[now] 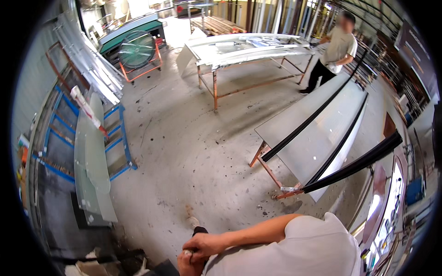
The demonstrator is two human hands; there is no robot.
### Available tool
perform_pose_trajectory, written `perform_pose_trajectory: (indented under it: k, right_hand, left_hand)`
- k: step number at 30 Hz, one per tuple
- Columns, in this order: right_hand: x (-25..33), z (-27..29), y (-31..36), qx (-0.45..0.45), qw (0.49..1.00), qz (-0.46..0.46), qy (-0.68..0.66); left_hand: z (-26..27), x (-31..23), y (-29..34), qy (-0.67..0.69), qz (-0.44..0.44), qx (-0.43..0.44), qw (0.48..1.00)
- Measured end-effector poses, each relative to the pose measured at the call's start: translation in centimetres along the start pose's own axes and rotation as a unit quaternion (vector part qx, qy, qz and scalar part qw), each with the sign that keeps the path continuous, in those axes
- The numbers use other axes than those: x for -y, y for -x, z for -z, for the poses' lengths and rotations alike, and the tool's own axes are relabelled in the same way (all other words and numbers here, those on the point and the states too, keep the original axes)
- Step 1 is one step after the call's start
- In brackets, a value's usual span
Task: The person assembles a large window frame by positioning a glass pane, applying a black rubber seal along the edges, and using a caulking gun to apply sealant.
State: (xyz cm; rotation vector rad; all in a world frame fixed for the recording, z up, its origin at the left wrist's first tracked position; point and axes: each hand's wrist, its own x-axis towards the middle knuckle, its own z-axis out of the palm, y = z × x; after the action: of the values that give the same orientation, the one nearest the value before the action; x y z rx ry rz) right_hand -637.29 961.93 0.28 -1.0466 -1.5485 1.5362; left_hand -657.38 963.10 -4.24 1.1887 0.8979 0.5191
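At the lower edge my right hand (pixel 206 244) is closed, its fingers curled over my left hand (pixel 188 264). The two hands touch in front of my body, with my right arm bent across my light shirt. A small pale bit (pixel 188 252) shows between the fingers; what it is, I cannot make out. The left hand's fingers are bent too, and its lower part is cut off by the frame. Just beyond the hands, a shoe (pixel 193 222) stands on the grey floor.
Black strips (pixel 317 119) lie on a panel-topped table (pixel 294 158) at right. Farther off stands a worktable (pixel 216 60) with white pieces; a person (pixel 338 48) is beside it. Glass panels (pixel 90 152) lean near a blue frame (pixel 120 138) at left. A large fan (pixel 137 49) stands behind.
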Motion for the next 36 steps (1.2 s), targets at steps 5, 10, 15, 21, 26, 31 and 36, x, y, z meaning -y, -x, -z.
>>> perform_pose_trajectory:
  k: [5,10,15,21,26,31,36]
  right_hand:
    - [0.7,8.3,-5.4,-0.159,0.975,-0.025,0.154]
    - [1.3,15.8,-6.1,-0.318,0.939,-0.065,0.113]
    - [-1.3,23.5,-7.0,-0.505,0.846,-0.043,0.164]
    - [-3.8,40.1,-8.2,-0.593,0.773,0.03,0.223]
    - [-0.8,54.0,-5.6,-0.679,0.714,0.046,0.168]
    - [0.8,62.1,0.0,-0.772,0.625,-0.096,0.068]
    - [-3.1,67.5,3.4,-0.838,0.514,-0.18,0.032]
  left_hand:
    - [0.3,-8.4,-14.6,0.327,0.118,0.185,0.919]
    - [-2.1,-13.0,-26.1,0.153,0.16,0.292,0.931]
    - [-7.4,-14.0,-38.5,0.123,0.211,0.335,0.91]
    - [-15.7,-17.5,-53.5,0.137,0.193,0.331,0.914]
    - [-24.1,-24.2,-64.9,0.106,0.211,0.41,0.881]
    - [-33.6,-29.2,-80.0,-0.176,0.086,0.454,0.869]
    - [-51.1,-34.9,-98.6,-0.316,-0.152,0.471,0.809]
